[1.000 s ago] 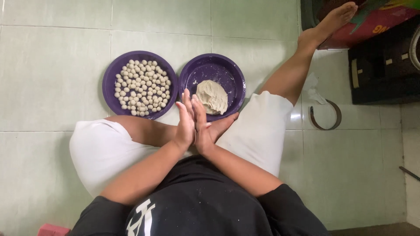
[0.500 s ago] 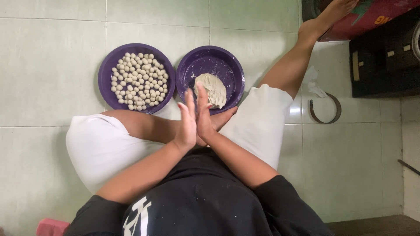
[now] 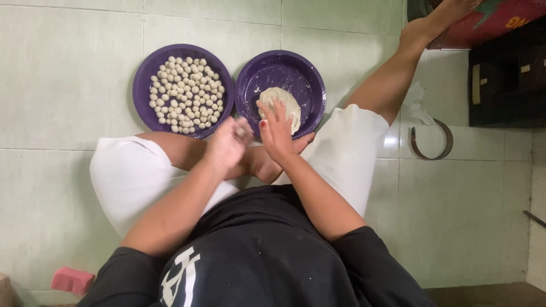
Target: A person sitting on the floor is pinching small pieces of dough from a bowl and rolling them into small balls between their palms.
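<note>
Two purple bowls stand side by side on the tiled floor in front of my crossed legs. The left bowl holds several small pale dough balls. The right bowl holds a lump of dough. My left hand is curled at the near rim of the left bowl, and its fingertips pinch a small dough ball. My right hand reaches forward with its fingers spread, the tips lying over the near edge of the dough lump.
My right leg stretches out toward the top right. A metal ring lies on the tiles beside it. Dark furniture and a red object stand at the right. A pink block lies at the bottom left.
My palms were pressed together upright; they have parted. The left hand has dropped toward the bowl of balls with a small ball, and the right hand has reached to the dough lump.
</note>
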